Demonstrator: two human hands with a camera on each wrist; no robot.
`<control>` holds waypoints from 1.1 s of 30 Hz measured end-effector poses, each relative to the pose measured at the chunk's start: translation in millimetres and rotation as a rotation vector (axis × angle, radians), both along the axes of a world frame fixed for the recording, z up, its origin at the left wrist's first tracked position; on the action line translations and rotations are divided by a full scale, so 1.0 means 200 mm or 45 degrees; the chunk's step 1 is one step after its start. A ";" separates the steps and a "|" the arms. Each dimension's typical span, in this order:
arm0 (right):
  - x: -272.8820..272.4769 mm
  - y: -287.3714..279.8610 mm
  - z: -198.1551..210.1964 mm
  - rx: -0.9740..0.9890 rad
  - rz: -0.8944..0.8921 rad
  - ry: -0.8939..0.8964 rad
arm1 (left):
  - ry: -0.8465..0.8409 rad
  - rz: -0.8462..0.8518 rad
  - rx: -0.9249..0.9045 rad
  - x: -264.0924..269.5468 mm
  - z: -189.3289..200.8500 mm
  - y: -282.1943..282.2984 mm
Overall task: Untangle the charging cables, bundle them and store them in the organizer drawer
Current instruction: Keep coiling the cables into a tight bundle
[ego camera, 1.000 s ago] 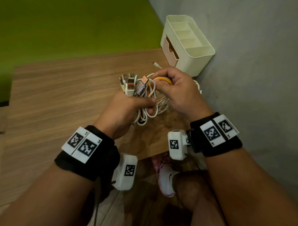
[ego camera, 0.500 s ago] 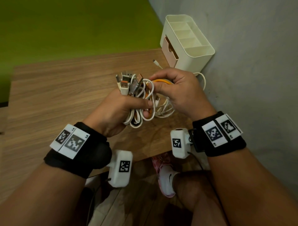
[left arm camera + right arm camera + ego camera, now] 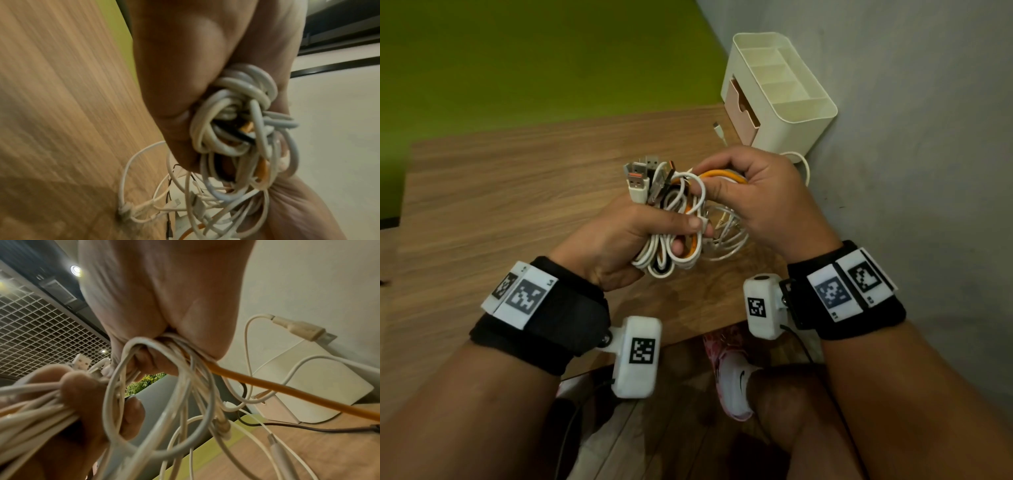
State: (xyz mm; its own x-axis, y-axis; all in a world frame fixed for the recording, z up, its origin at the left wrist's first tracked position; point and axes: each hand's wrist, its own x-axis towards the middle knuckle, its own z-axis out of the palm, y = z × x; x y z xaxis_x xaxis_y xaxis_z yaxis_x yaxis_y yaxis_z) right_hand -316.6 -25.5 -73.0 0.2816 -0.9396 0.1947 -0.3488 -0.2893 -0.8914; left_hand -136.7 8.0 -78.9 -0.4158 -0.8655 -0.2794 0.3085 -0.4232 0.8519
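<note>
We see both forearms coming in from the near edge, wrists raised above the tabletop (image 3: 500, 192), hands meeting over its right part near the wall-side edge. Left hand (image 3: 619, 240) is fisted, fingers and thumb wrapped tight round the cable bundle (image 3: 674, 219), white loops with some orange and black sticking out below the fist, USB plugs (image 3: 640, 174) fanning out above it. In the left wrist view the same bundle (image 3: 236, 123) is packed in the curled palm, thin loose strands hanging down toward the wood. Right hand (image 3: 763, 198) is knuckles up, fingers curled, thumb and forefinger pinching the orange cable (image 3: 722, 175) plus some thin white strands at the top of the tangle. Right wrist view shows the orange cable (image 3: 277, 386) running taut out of the closed grip toward the far right, white loops drooping under it. Bundle is held off the surface, between the two hands. A stray white connector end (image 3: 719, 130) lies on the wood by the far right corner, just in front of the cream organizer (image 3: 801, 133), which stands at that corner against the wall, its pink drawer (image 3: 739, 102) pushed in or nearly so, we can't tell exactly.
</note>
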 end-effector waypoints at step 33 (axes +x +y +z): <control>-0.07 -0.03 -0.03 -0.279 -0.081 0.492 | 0.064 -0.176 0.039 0.04 0.00 0.02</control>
State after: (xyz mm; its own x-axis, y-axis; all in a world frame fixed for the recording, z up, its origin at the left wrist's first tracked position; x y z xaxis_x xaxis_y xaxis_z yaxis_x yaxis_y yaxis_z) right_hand -330.3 -32.3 -78.4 0.3155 -0.9058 0.2829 -0.6673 -0.4238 -0.6125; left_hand -129.7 12.0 -79.1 -0.5449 -0.7902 -0.2806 0.2876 -0.4904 0.8227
